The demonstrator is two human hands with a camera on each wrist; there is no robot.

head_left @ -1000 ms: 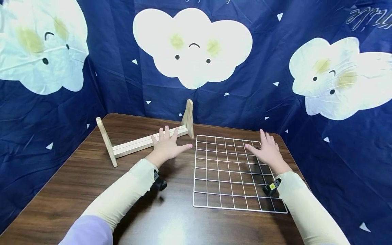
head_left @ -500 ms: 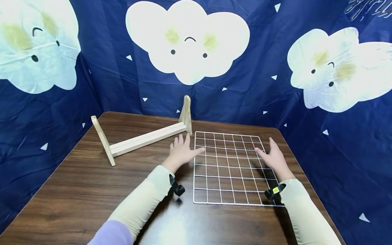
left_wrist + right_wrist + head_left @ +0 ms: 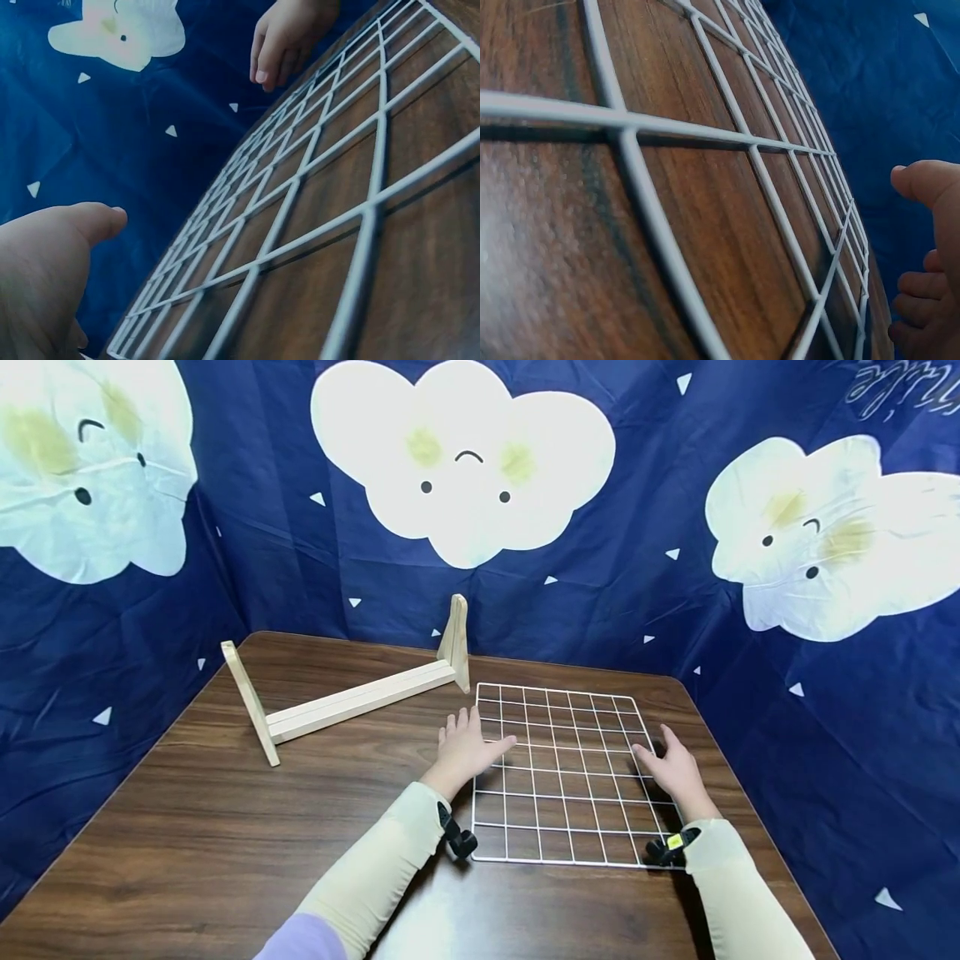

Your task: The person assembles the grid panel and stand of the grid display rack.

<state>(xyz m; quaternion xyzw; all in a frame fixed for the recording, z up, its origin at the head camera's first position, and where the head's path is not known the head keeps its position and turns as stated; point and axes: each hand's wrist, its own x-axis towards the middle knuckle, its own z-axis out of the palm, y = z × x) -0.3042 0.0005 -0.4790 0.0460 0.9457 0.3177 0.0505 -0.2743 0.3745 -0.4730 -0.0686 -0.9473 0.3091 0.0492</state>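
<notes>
A white wire grid panel (image 3: 555, 862) lies flat on the brown wood-grain table. My left hand (image 3: 463, 752) is over its left edge, fingers extended and thumb pointing right across the wires. At the opposite edge is my right hand (image 3: 675, 772), its thumb pointing in over the grid. Neither hand holds anything. In the left wrist view the thumb (image 3: 97, 221) appears apart from the wires (image 3: 371, 210). The right wrist view likewise has a gap between the thumb (image 3: 915, 180) and the grid (image 3: 626, 120).
A wooden stand (image 3: 363, 700) with two upright end pieces and a slatted crossbar sits at the back left of the table (image 3: 187, 827). Blue cloth (image 3: 652, 568) with white clouds hangs behind and along both sides.
My left hand has moved right and toward me, from beside the stand to the grid's left edge. My right hand has come nearer along the right edge. Grid and stand stay put.
</notes>
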